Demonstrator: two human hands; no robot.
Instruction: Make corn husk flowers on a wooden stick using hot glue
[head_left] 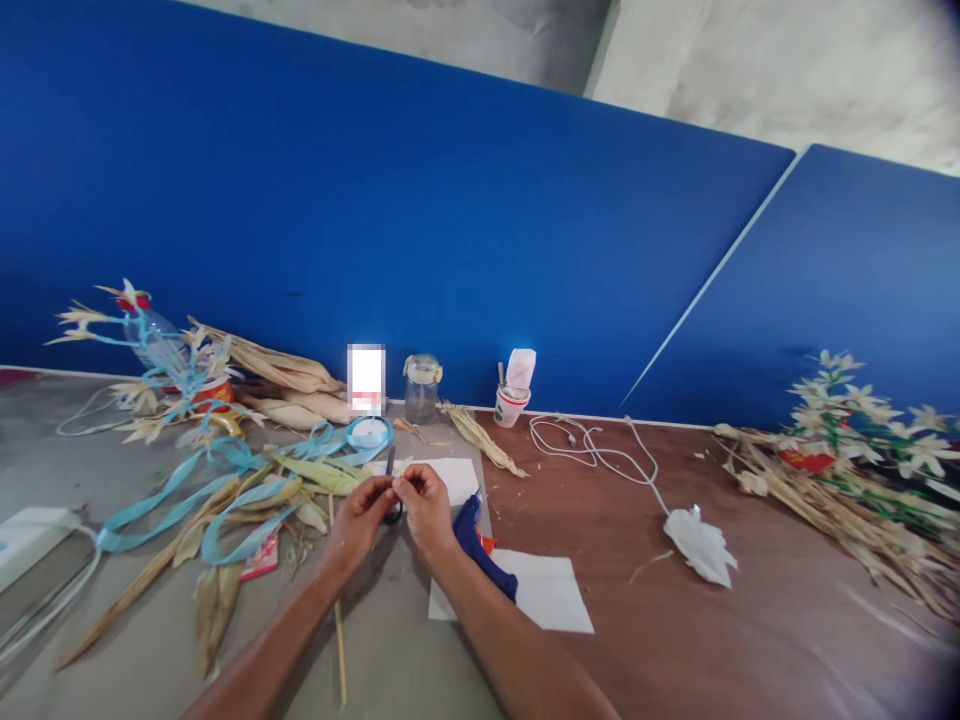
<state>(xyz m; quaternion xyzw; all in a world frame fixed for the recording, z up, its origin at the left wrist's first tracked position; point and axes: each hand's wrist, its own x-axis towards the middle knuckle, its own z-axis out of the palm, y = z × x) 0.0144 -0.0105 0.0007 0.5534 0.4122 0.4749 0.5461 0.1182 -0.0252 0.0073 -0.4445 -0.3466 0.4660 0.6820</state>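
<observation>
while left hand (361, 518) and right hand (426, 512) pinch fingertips together, any object unclear, cup (511, 408) holds white tissue (520, 370).

The tabletop (600, 520) is grey on its left part and reddish-brown on its right. Dried husks (217, 610), looping light-blue ribbon (120, 540), a red packet (260, 558), a thin stick (340, 650) and a white box (34, 540) lie on the grey. White paper (559, 595) spans the seam, a blue glue gun (487, 568) partly over it. A clear jar (422, 392) and a paper cup (511, 408) stand at the back. The brown bears a white cable (652, 470), a crumpled white piece (701, 545) and, far right, dried stalks (862, 530).
</observation>
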